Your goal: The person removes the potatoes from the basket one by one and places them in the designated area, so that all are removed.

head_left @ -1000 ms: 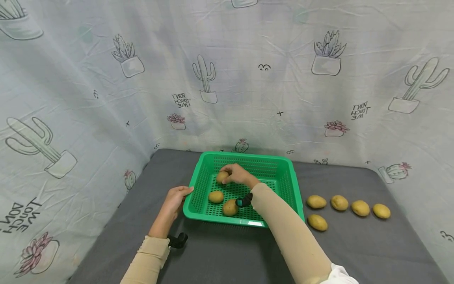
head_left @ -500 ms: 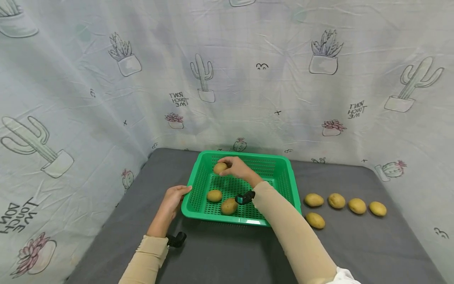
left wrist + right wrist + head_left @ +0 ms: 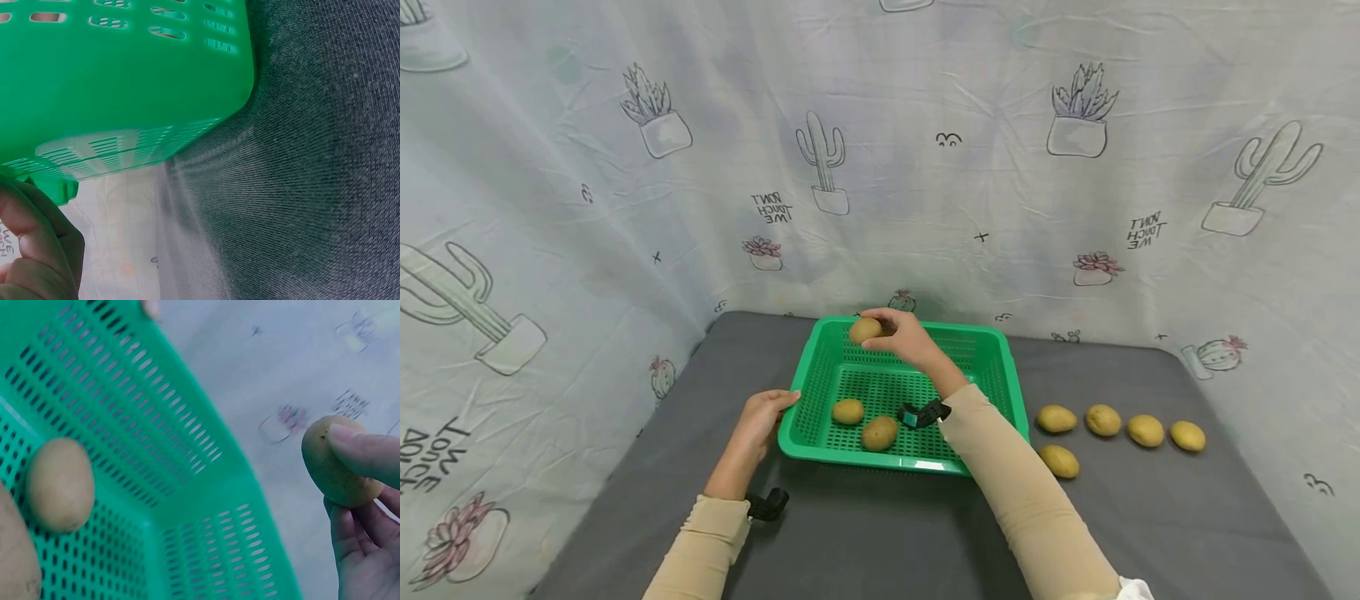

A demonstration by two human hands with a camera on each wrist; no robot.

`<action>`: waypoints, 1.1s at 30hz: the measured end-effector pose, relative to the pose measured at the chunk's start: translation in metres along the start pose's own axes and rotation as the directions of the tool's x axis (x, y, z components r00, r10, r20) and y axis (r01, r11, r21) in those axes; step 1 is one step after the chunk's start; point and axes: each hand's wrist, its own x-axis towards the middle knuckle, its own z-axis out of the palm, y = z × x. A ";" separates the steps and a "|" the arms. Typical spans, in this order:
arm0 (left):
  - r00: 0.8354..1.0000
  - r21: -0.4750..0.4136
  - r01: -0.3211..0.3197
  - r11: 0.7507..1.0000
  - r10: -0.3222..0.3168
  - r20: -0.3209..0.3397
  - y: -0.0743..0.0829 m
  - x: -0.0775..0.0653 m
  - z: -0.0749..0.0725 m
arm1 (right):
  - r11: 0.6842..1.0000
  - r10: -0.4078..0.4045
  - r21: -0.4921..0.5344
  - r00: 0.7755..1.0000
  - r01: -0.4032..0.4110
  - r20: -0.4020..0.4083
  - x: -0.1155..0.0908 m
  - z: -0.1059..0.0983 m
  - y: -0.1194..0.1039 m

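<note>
A green plastic basket [image 3: 906, 465] with slotted walls sits on the dark grey cloth. My right hand [image 3: 910, 337] pinches a potato [image 3: 864, 331] between thumb and fingers, raised near the basket's back rim; the right wrist view shows this potato [image 3: 340, 461] clear of the basket wall. Two more potatoes lie on the basket floor, a smaller potato [image 3: 847, 411] and a larger potato [image 3: 879, 433]. With thumb and fingers my left hand [image 3: 762, 417] grips the basket's left rim. The left wrist view shows its curled fingers [image 3: 40, 231] under that rim.
To the right of the basket several potatoes lie on the cloth, most in a row, among them a potato [image 3: 1102, 420], with one potato [image 3: 1059, 461] in front. A pale curtain [image 3: 880, 167] printed with cacti hangs behind and at the sides of the table.
My right hand has lifted the potato from the basket floor up to the back rim. The left hand keeps its grip on the basket's left rim.
</note>
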 end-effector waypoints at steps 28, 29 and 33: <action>1.000 0.010 -0.024 1.000 0.024 0.020 0.003 -0.001 -0.002 | 0.989 -0.147 -0.007 0.972 0.148 -0.185 -0.093 -0.007 -0.031; 1.000 0.010 -0.020 1.000 0.020 0.020 0.003 -0.001 -0.002 | 0.990 -0.142 -0.002 0.970 0.144 -0.195 -0.097 -0.007 -0.032; 1.000 0.002 -0.009 1.000 0.009 0.016 0.002 -0.002 -0.001 | 0.988 -0.147 0.016 0.964 0.154 -0.222 -0.110 -0.010 -0.036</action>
